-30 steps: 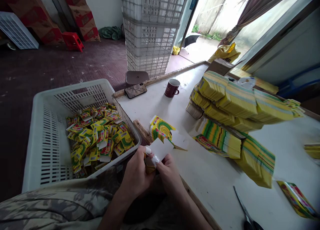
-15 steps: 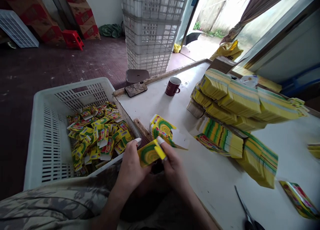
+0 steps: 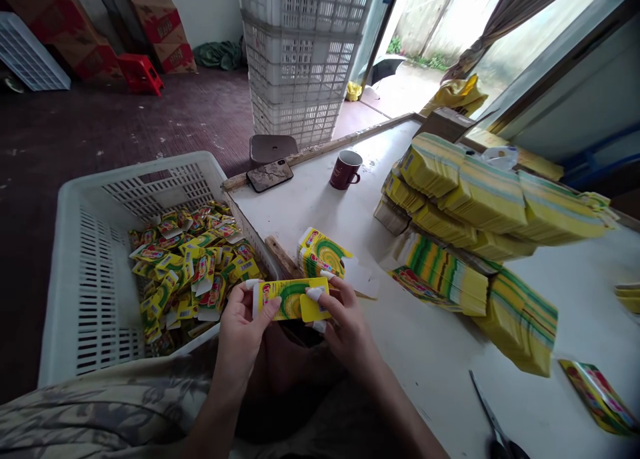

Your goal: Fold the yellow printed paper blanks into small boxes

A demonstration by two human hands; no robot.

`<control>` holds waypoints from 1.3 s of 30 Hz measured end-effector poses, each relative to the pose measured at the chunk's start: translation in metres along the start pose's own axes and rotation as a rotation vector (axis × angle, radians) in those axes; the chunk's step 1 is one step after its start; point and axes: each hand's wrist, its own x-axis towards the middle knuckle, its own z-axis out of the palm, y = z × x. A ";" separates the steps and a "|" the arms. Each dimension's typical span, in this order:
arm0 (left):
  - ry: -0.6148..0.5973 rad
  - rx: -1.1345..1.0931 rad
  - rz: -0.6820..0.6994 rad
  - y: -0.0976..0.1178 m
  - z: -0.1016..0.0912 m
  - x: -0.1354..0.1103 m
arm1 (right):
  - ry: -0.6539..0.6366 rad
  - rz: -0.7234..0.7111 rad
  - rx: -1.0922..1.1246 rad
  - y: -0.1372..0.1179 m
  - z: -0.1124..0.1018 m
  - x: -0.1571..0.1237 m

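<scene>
A small yellow and green printed carton [image 3: 287,299] lies level between my two hands, over the table's near edge. My left hand [image 3: 243,329] pinches its left end, thumb on the printed face. At the other end, my right hand [image 3: 345,316] grips the carton by its flap, with white coverings on several fingertips. Just beyond, flat printed carton blanks [image 3: 323,252] lie on the white table [image 3: 305,209] beside a wooden strip [image 3: 283,256]. To the left, a white plastic crate [image 3: 65,279] holds many small cartons [image 3: 200,266] in a loose heap.
Bundled stacks of flat cartons [image 3: 493,192] rise on the table's right side. Scissors [image 3: 490,412] lie near the front right. A maroon mug [image 3: 345,170] and a phone [image 3: 270,175] are toward the back left. Tall stacked crates [image 3: 305,59] stand behind the table.
The carton has turned from a tilted position to level, with its printed face toward me. My left hand has shifted left to its end, and my right-hand fingers have moved onto the flap.
</scene>
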 end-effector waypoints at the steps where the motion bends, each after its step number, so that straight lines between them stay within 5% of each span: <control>1: 0.004 -0.004 -0.011 0.001 -0.001 0.000 | -0.021 0.001 0.005 0.001 0.001 0.000; 8: 0.014 -0.015 -0.052 0.003 -0.003 0.001 | -0.199 -0.020 0.018 0.003 -0.008 0.000; 15: 0.009 -0.032 -0.080 0.001 -0.001 -0.002 | -0.246 -0.016 -0.025 -0.002 -0.017 -0.001; 35: -0.006 -0.116 -0.110 -0.003 0.002 0.001 | -0.264 -0.008 -0.014 0.001 -0.016 0.003; 39: -0.003 -0.117 -0.112 -0.003 0.006 -0.003 | -0.170 0.032 0.032 0.002 -0.007 0.002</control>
